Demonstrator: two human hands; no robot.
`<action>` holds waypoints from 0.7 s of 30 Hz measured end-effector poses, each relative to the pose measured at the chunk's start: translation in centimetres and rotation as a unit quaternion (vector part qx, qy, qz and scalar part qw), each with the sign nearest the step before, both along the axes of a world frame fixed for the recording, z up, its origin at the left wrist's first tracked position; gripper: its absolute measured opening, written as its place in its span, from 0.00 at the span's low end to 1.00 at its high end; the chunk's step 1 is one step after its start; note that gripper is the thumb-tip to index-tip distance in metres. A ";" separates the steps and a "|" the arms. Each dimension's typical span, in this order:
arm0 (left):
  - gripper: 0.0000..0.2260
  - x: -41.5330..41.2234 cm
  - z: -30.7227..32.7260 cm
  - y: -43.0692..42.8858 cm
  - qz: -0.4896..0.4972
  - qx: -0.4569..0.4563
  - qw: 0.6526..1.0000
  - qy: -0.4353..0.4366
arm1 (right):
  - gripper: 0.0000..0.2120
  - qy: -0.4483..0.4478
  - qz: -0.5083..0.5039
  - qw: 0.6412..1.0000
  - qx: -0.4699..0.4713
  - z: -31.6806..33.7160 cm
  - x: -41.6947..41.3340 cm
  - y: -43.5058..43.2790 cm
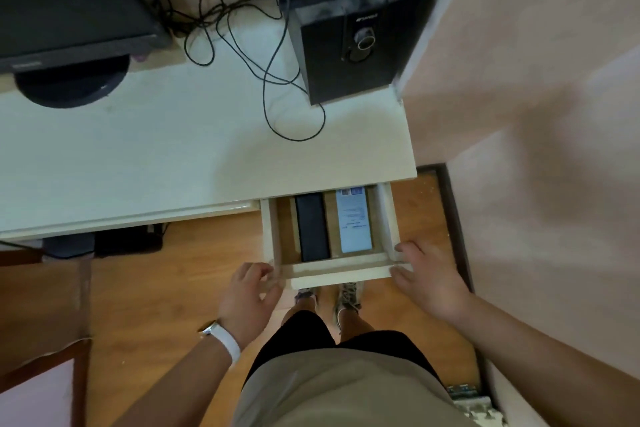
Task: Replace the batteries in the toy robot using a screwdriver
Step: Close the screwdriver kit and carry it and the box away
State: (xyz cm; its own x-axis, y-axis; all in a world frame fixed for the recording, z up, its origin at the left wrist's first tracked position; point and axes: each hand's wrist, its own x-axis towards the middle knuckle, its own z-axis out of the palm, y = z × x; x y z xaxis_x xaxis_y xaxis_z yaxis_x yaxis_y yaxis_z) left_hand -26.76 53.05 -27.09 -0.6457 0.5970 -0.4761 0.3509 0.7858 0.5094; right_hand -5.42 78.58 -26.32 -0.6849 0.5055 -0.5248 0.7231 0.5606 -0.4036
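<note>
I see both hands, left and right, fingers loosely open, at the drawer front corners under the counter; wall close right.

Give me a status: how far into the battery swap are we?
Very early. Done: the desk drawer is pulled open, showing a black box and a light blue box. In hand: nothing; the left hand and right hand sit at the drawer's front corners. Left: everything. No toy robot, screwdriver or batteries visible, so they still need finding, then the swap itself.
</note>
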 end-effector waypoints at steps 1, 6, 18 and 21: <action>0.17 0.0 -0.3 -0.7 -0.010 -0.017 1.000 0.003 | 0.23 0.000 0.038 0.999 0.033 -0.2 0.7 0.1; 0.17 -0.1 -1.2 -1.7 -0.006 -0.055 0.998 -0.017 | 0.21 -0.014 0.059 0.996 0.069 -1.0 2.1 0.5; 0.14 -2.5 -1.4 1.4 0.113 -0.017 0.993 -0.029 | 0.22 0.006 -0.068 0.997 0.037 -1.6 -1.1 2.5; 0.17 -3.5 -1.6 2.5 0.138 -0.005 0.990 -0.030 | 0.27 0.014 -0.149 0.989 0.013 -1.9 -2.6 3.0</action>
